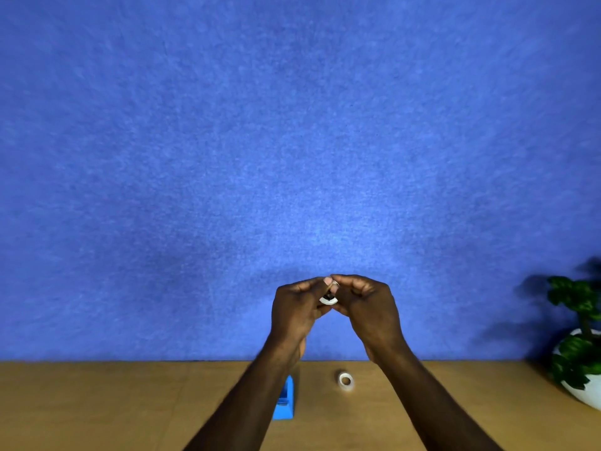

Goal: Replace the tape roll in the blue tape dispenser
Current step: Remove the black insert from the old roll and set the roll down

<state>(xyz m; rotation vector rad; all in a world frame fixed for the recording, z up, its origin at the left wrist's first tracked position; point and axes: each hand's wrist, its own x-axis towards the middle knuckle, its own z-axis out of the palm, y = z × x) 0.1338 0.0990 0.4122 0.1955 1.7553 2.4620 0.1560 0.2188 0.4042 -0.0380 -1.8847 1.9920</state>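
Observation:
Both my hands are raised in front of the blue wall, fingertips pinched together on a small white tape roll with a dark core. My left hand grips it from the left and my right hand from the right; fingers hide most of the roll. The blue tape dispenser stands on the wooden table below, partly hidden behind my left forearm. A second white tape roll lies on the table to the dispenser's right, untouched.
The wooden table runs across the bottom against a blue felt wall. A green plant in a white pot stands at the table's far right edge.

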